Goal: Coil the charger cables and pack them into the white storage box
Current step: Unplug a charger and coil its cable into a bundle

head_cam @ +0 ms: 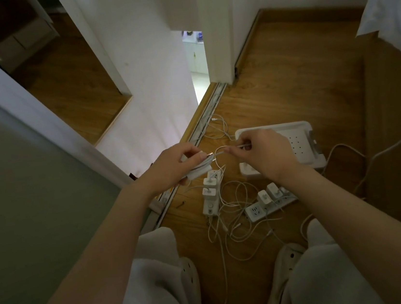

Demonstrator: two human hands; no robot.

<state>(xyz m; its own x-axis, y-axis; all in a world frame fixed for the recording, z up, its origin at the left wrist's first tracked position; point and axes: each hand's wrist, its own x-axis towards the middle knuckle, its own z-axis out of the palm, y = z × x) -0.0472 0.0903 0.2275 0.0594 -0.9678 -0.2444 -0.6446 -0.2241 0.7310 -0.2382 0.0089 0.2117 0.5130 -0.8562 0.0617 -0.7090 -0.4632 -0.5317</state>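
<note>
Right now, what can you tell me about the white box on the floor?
The white box looks plastic: shallow, rectangular, round-cornered, open on top, with rows of small holes in its bottom and a grey clip on its right edge. It sits flat on the wooden floor. The right hand, pinching a cable, hides its left part.

A wooden floor runs to the far wall. A door track crosses it slantwise beside a white wall, with a bright gap beyond. White bedding hangs far right, a grey-green panel stands left, and two power strips lie near.
</note>
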